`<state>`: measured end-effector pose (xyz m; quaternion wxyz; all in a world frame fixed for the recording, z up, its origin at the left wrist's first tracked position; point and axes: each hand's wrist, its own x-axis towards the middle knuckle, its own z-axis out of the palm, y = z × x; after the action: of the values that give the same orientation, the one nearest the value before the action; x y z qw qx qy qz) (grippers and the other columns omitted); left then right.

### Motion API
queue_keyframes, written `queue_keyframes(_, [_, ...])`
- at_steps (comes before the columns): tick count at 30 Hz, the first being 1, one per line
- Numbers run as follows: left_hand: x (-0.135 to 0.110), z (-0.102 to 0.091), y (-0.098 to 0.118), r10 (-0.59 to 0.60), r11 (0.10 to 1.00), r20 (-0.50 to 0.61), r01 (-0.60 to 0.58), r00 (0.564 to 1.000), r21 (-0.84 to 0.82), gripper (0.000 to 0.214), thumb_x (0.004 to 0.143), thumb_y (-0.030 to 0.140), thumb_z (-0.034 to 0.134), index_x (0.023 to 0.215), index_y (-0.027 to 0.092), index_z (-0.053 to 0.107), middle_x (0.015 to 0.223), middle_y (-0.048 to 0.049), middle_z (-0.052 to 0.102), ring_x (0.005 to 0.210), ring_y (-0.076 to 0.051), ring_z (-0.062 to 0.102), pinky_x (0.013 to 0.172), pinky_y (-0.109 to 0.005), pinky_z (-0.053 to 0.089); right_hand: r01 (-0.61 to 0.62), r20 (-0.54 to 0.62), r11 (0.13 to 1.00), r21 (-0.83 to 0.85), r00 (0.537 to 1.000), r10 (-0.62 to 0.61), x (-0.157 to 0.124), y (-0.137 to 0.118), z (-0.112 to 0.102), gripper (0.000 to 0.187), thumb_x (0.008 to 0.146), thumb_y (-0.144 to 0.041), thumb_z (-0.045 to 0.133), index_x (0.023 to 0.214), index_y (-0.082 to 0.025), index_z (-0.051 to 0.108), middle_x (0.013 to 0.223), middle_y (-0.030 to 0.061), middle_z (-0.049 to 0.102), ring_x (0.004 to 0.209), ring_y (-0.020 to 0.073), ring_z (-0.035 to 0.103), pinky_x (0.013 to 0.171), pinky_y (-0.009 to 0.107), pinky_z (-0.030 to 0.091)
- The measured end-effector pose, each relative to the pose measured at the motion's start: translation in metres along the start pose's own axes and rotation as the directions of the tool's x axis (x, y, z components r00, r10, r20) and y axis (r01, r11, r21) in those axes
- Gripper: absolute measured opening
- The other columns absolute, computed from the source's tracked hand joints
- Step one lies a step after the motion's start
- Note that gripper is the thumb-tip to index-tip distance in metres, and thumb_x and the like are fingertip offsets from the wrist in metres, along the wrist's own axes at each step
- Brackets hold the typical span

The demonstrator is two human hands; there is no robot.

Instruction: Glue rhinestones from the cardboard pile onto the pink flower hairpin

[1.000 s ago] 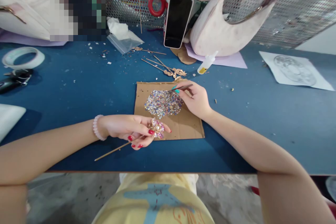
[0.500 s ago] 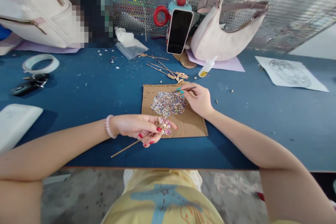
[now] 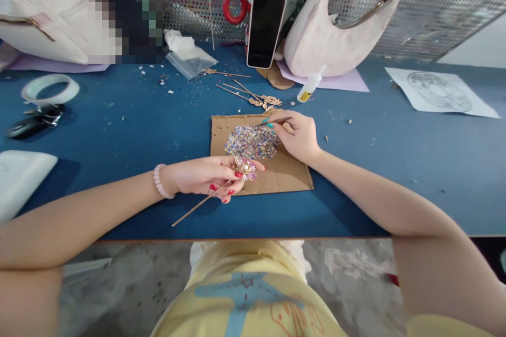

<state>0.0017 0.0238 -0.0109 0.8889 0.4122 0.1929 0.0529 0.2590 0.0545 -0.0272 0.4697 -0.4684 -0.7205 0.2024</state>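
Observation:
My left hand (image 3: 205, 176) pinches a hairpin (image 3: 245, 168) just below its jewelled flower head, which carries pink stones and a pearl-like centre. The pin's long thin stick points down to the left, over the blue table. In my right hand (image 3: 296, 137) is a pair of tweezers (image 3: 285, 119), held between turquoise-nailed fingers. Its tips are at the upper right of a heap of small rhinestones (image 3: 251, 143); whether they grip a stone is too small to tell. The heap lies on a piece of cardboard (image 3: 292, 179), partly beneath my left hand.
Beyond the cardboard lie several gold hairpins (image 3: 261, 100) and a small glue bottle (image 3: 310, 87). A phone (image 3: 266, 30) leans upright before a red-handled cup, beside a white handbag (image 3: 308, 45). At left are a tape roll (image 3: 27, 92), keys (image 3: 35, 122) and a white box (image 3: 26, 179). A printed sheet (image 3: 399, 79) lies right.
The view has tilted slightly, so the table sits higher in the picture. My left hand has brought the hairpin a little nearer to the rhinestones. My right hand stays beside the heap.

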Motion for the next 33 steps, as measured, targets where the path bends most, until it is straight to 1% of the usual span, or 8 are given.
queue_keyframes(3, [0.0011, 0.0003, 0.0017, 0.038, 0.997, -0.068, -0.043, 0.997, -0.062, 0.032, 0.093, 0.014, 0.055, 0.124, 0.016, 0.064, 0.062, 0.005, 0.054, 0.047, -0.008, 0.033, 0.059, -0.023, 0.047, 0.01, 0.006, 1.0, 0.007, 1.0, -0.01, 0.0003, 0.0005, -0.0001, 0.013, 0.087, -0.021, 0.06, 0.091, -0.021, 0.072, 0.095, 0.0028, 0.077, 0.089, 0.0174, 0.073, 0.086, 0.033, 0.059])
queue_keyframes(8, [0.001, -0.001, 0.0037, 0.132, 0.982, -0.155, -0.15, 0.979, -0.114, 0.018, 0.091, 0.012, 0.055, 0.101, 0.015, 0.069, 0.054, 0.0057, 0.045, 0.047, -0.009, 0.029, 0.055, -0.019, 0.043, 0.032, 0.015, 0.999, 0.028, 0.999, -0.033, 0.0011, 0.0009, -0.0004, 0.013, 0.086, -0.021, 0.06, 0.089, -0.021, 0.073, 0.092, 0.0025, 0.077, 0.085, 0.0173, 0.074, 0.083, 0.034, 0.059])
queue_keyframes(12, [-0.0001, -0.0026, 0.0051, 0.208, 0.957, -0.245, -0.248, 0.947, -0.149, 0.024, 0.091, 0.013, 0.052, 0.104, 0.016, 0.071, 0.053, 0.0067, 0.041, 0.046, -0.009, 0.024, 0.056, -0.019, 0.042, 0.033, 0.025, 0.999, 0.04, 0.999, -0.034, 0.0016, 0.0005, -0.001, 0.013, 0.085, -0.022, 0.061, 0.087, -0.021, 0.074, 0.089, 0.002, 0.077, 0.081, 0.0168, 0.073, 0.079, 0.033, 0.058])
queue_keyframes(15, [0.0003, -0.0033, 0.0057, 0.232, 0.942, -0.274, -0.286, 0.933, -0.177, 0.026, 0.09, 0.012, 0.05, 0.104, 0.016, 0.072, 0.053, 0.0062, 0.04, 0.047, -0.009, 0.025, 0.056, -0.019, 0.041, 0.04, 0.026, 0.998, 0.042, 0.999, -0.041, 0.0015, 0.0003, -0.0018, 0.014, 0.086, -0.023, 0.06, 0.087, -0.021, 0.074, 0.089, 0.0021, 0.077, 0.08, 0.0163, 0.072, 0.077, 0.032, 0.057])
queue_keyframes(20, [0.0015, -0.0047, 0.0053, 0.238, 0.932, -0.268, -0.297, 0.934, -0.206, 0.029, 0.087, 0.01, 0.051, 0.106, 0.015, 0.073, 0.051, 0.0062, 0.04, 0.046, -0.009, 0.026, 0.056, -0.02, 0.042, 0.048, 0.054, 0.998, 0.038, 0.997, -0.05, 0.0005, 0.0, -0.0031, 0.015, 0.087, -0.025, 0.061, 0.088, -0.02, 0.075, 0.086, 0.0017, 0.078, 0.072, 0.0144, 0.071, 0.067, 0.029, 0.055])
queue_keyframes(24, [0.0009, -0.0053, 0.0047, 0.23, 0.936, -0.257, -0.286, 0.939, -0.207, 0.032, 0.085, 0.008, 0.052, 0.108, 0.014, 0.073, 0.053, 0.0041, 0.048, 0.045, -0.008, 0.03, 0.058, -0.021, 0.044, 0.061, 0.075, 0.997, 0.051, 0.995, -0.065, -0.0006, -0.0001, -0.0035, 0.014, 0.087, -0.024, 0.062, 0.089, -0.021, 0.075, 0.085, 0.0008, 0.078, 0.073, 0.0142, 0.072, 0.068, 0.028, 0.057])
queue_keyframes(29, [-0.0019, -0.0018, 0.0033, 0.225, 0.939, -0.263, -0.281, 0.938, -0.198, 0.038, 0.087, 0.005, 0.05, 0.118, 0.016, 0.071, 0.053, 0.0052, 0.047, 0.045, -0.008, 0.034, 0.057, -0.021, 0.043, 0.067, 0.091, 0.996, 0.063, 0.993, -0.073, -0.0011, -0.0019, -0.004, 0.013, 0.086, -0.023, 0.062, 0.087, -0.022, 0.075, 0.084, -0.0006, 0.078, 0.075, 0.0143, 0.073, 0.069, 0.028, 0.059])
queue_keyframes(33, [-0.0047, 0.0001, 0.0018, 0.244, 0.935, -0.292, -0.304, 0.925, -0.181, 0.037, 0.089, 0.007, 0.05, 0.119, 0.016, 0.071, 0.055, 0.005, 0.05, 0.047, -0.008, 0.035, 0.06, -0.022, 0.043, 0.058, 0.091, 0.996, 0.069, 0.994, -0.064, -0.0017, -0.0039, -0.0052, 0.012, 0.087, -0.022, 0.063, 0.088, -0.022, 0.075, 0.084, -0.0004, 0.078, 0.074, 0.0138, 0.074, 0.069, 0.027, 0.06])
